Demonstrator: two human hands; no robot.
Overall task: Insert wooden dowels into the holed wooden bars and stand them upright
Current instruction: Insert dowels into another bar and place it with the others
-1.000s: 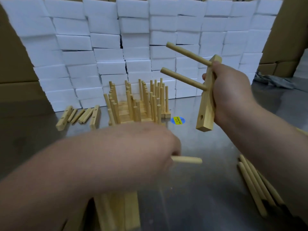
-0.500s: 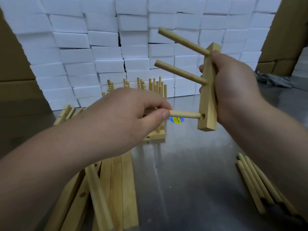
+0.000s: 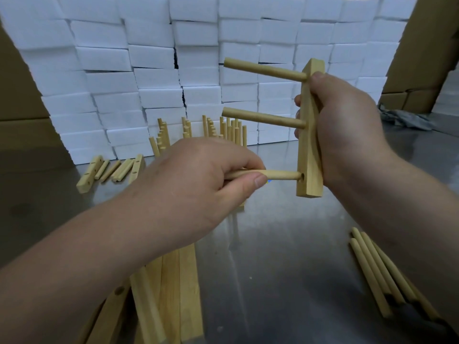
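We find the right hand [image 3: 342, 130] wrapped around a pale rectangular wooden bar with three holes [image 3: 309, 165]. The bar is held on end above the grey metal table [image 3: 285, 269], with fingertips showing at its left edge. The bar is the holder here, so we take its holes from top to bottom.

- **Top hole:** it carries one round light-wood dowel [image 3: 265, 70], seated and projecting to the left.
- **Middle hole:** it carries a second dowel [image 3: 264, 117] of the same kind, also seated and projecting left.
- **Bottom hole [image 3: 302, 175]:** a third dowel [image 3: 280, 175] lies level with its right tip at the mouth of the hole. We cannot tell how far it has entered.

The left hand [image 3: 198, 180] pinches this third dowel at its left end, thumb beneath and curled fingers above.

Behind the left hand, on the table, we note a cluster of bars with dowels standing upright [image 3: 233, 131], partly hidden. To its left a small group of holed bars and short sticks [image 3: 116, 170] lies flat on the surface. Several long wooden bars [image 3: 188, 294] lie flat at the near edge under the left forearm. A bundle of loose dowels [image 3: 367, 264] lies side by side near the right forearm.

A wall of stacked white foam blocks [image 3: 149, 58] closes the back. Brown cardboard cartons [image 3: 422, 58] stand at both sides, and their contents are not visible. A crumpled grey cloth [image 3: 407, 119] lies at the far right.
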